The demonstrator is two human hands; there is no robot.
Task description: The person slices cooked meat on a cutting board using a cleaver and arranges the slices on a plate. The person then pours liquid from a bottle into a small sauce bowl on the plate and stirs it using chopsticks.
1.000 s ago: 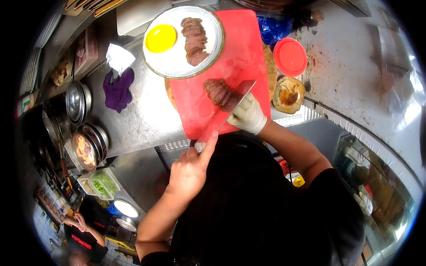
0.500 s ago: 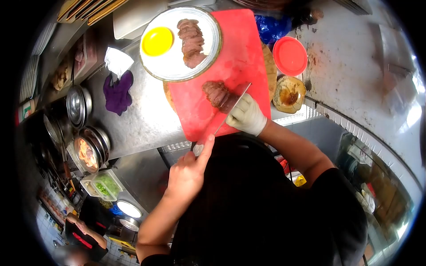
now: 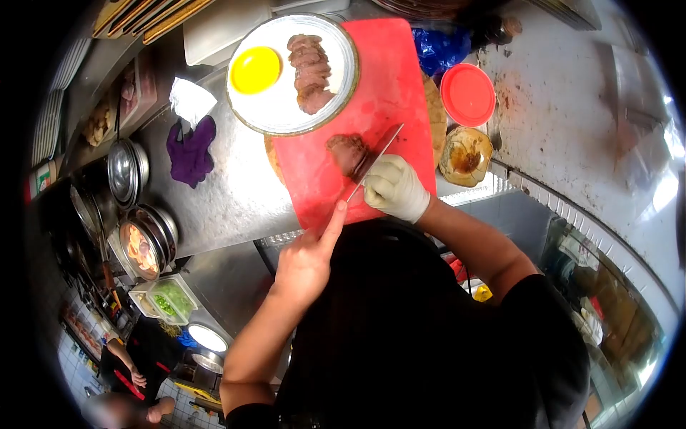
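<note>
On the red cutting board (image 3: 389, 79) lies a piece of cooked meat (image 3: 348, 153), browned outside and pinkish on its cut face. My bare left hand (image 3: 306, 263) is closed around the handle of a knife (image 3: 386, 148), index finger stretched along it. The blade slants up and right, at the meat's right side. My right hand (image 3: 396, 189), in a whitish glove, is curled with its knuckles close to the blade, closed over the meat's end, which it mostly hides. Above, a round plate (image 3: 246, 114) overlaps the board and carries a row of meat slices (image 3: 310, 71) and a yellow dish (image 3: 255, 70).
A red round lid or dish (image 3: 467, 94) and a stained bowl (image 3: 465, 156) sit right of the board. Leftward on the steel counter lie a purple cloth (image 3: 191, 150) and a white cloth (image 3: 192, 101). Metal bowls (image 3: 148, 243) stand farther left. Another person (image 3: 136, 357) is at lower left.
The knife blade has tilted and shifted slightly at the meat, with my left hand a little higher. Slice lines on the meat show less. The other person's arms have moved apart.
</note>
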